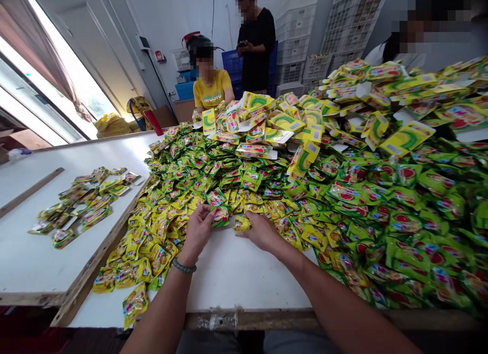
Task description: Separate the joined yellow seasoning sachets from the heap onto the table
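My left hand, with a beaded bracelet at the wrist, pinches a green candy packet with a red fruit print. Across a small gap, a yellow candy packet sits between the fingers and thumb of my right hand. Both hands are just above the near edge of a large heap. Yellow packets lie at its front and left, while green packets spread behind and to the right. Some of my right fingers are hidden behind the packet.
Yellow cardboard boxes are piled on the heap. A wooden strip divides the white table; filled boxes lie left of it. One person sits opposite, another stands behind, and a third is at right. Crates are stacked behind.
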### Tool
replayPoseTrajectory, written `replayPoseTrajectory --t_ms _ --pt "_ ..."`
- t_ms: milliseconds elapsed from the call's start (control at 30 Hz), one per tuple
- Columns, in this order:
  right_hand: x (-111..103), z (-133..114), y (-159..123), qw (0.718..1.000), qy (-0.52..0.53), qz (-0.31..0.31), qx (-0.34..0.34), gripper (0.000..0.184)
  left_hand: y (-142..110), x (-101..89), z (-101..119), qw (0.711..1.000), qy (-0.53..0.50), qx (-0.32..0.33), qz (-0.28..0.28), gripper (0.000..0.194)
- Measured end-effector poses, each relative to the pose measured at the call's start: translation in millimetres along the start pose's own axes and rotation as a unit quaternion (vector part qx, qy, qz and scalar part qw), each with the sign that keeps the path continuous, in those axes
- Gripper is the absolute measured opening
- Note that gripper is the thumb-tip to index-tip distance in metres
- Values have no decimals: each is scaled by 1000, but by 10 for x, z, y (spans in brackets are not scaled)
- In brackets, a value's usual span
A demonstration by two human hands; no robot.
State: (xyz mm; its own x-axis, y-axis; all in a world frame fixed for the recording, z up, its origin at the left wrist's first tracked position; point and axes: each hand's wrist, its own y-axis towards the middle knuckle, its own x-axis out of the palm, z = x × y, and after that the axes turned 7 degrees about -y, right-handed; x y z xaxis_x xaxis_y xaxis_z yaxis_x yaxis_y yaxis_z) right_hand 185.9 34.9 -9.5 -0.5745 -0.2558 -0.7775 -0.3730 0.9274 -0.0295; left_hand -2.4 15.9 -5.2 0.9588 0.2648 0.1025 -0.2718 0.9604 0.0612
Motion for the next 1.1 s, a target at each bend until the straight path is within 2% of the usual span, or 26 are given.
replayPoseTrajectory --t_ms 100,167,267,400,500,600,667,767,833,900,967,1000,1033,1100 --pt "-72 51 42 991 130 12 -19 38 -1 3 -42 999 41 4 -23 29" --pt "-88 43 50 984 170 5 -51 36 -33 42 -43 998 30 -15 -56 30" --pt "-69 -14 44 987 148 12 -53 28 -107 133 -11 994 -39 -66 -82 29" --pt "-22 -83 49 989 130 76 -5 22 -150 203 32 983 -104 -114 -100 32" --pt "17 -87 82 970 228 77 15 27 -137 203 50 981 -132 -126 -73 39" --pt "29 -93 99 931 359 58 24 40 -134 213 63 981 -156 -110 -29 37" --pt "8 -118 80 908 419 12 17 46 -135 231 72 986 -141 -89 -28 35" --pt "-56 -161 36 893 448 -41 24 37 -85 242 140 991 -79 -83 -67 33" --pt "-105 -167 25 905 423 -6 29 29 10 235 278 992 -11 -75 -98 32" --pt "-142 -157 31 929 366 58 12 21 151 247 508 990 89 -22 -107 29" --pt "-158 -147 43 948 300 105 -4 15 318 320 792 966 231 93 -73 22" --pt "-159 -146 48 954 276 114 -9 14 408 388 930 935 310 166 -53 18" --pt "-156 -148 50 958 260 117 -13 14 500 476 1052 890 386 238 -42 18" --pt "-152 -157 44 962 246 114 -24 16 692 697 1221 786 504 352 -65 30"
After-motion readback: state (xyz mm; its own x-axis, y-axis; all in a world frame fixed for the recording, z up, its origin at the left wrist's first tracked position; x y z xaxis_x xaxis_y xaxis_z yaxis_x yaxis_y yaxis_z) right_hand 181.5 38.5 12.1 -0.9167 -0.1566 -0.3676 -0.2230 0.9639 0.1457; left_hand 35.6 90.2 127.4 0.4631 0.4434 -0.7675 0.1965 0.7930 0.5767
